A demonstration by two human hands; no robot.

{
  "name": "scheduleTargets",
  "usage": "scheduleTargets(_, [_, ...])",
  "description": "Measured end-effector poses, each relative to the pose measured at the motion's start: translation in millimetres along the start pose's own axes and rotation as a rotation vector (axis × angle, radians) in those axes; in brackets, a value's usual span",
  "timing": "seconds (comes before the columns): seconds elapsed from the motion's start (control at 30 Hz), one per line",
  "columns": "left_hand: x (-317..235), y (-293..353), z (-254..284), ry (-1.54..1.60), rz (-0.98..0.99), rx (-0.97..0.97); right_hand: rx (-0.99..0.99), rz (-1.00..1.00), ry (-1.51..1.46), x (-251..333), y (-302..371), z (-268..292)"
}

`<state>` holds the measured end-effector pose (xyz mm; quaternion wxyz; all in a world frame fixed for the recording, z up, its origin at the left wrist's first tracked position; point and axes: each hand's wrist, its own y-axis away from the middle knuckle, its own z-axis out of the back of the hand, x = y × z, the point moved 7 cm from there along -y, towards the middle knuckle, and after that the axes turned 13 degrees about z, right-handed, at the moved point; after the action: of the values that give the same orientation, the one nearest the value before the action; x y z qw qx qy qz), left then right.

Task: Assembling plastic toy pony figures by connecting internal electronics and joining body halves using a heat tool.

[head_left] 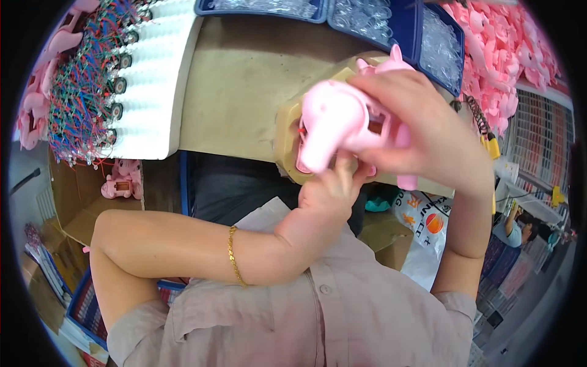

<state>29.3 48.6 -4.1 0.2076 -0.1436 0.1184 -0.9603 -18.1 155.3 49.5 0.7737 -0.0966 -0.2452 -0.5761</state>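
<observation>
My right hand [422,125] is wrapped around a pink plastic toy animal shell [336,119], gripping its right side. The shell has a rounded body, with an open rectangular slot partly showing between my fingers. Pointed pink ears stick up behind the hand. At the shell's lower edge, my left hand [330,189] has its fingers bent and the tips pressed against the toy, partly hidden. Directly under the toy sits a tan block-shaped fixture [285,131] with a hollow, where a bit of pink and a small red spot show.
A white foam tray [162,79] with black round parts and tangled coloured wires [85,104] lies left. Blue bins [263,13] of clear plastic pieces line the back. Pink toy parts [498,49] are heaped at right. Left below, a cardboard box [79,205] holds a pink toy.
</observation>
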Motion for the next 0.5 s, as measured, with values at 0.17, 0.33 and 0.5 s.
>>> scheduleTargets(0.17, [24.8,6.7,-13.0,0.468,-0.03,0.093,-0.003,0.024,0.0,-3.6,7.1,-16.7])
scheduleTargets(0.33, [59.2,17.4,-13.4,1.092,-0.086,0.358,-0.003,-0.014,0.013,-1.8,4.4,-13.8])
scheduleTargets(0.5, [89.4,20.3,-28.6,1.1,0.146,0.316,-0.054,0.025,0.131,3.8,6.2,-17.2])
